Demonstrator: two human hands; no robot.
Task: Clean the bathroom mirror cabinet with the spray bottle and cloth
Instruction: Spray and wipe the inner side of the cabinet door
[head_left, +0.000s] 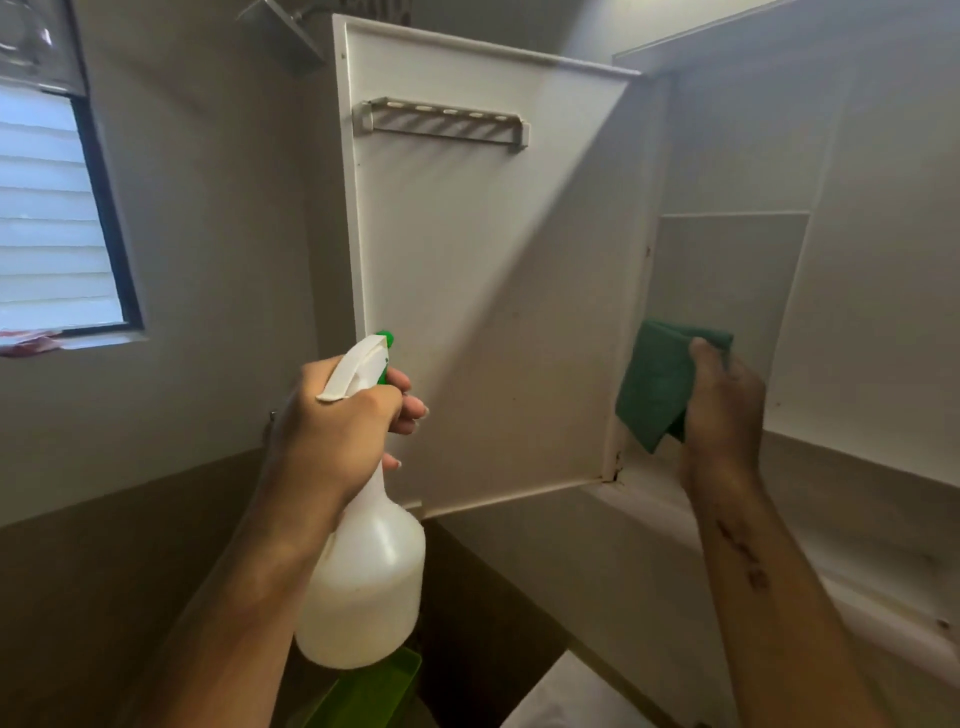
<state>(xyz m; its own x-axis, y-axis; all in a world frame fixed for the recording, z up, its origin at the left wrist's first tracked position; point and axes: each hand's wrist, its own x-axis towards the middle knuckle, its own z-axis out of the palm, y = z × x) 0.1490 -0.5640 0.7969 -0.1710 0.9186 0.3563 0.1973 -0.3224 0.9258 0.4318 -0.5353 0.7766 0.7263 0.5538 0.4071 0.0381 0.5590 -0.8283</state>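
Fingers of my left hand (343, 415) curl around the spray bottle (363, 571) neck, nozzle just beside the open cabinet door (483, 291) outer edge. My right hand (722, 410) pinches the folded green cloth (660, 384) at the hinge edge. I see open room across the door panel, below its rack (441, 122).

The open cabinet door (493, 291) fills the middle of the frame and blocks the way from left to right; a slotted rack (441, 120) sticks out near its top; right of the door, the cabinet inside (727, 280) is open room, where the right hand (722, 410) holds the cloth (660, 384); the left hand (337, 421) with the spray bottle (363, 566) stands before the door's lower left edge.
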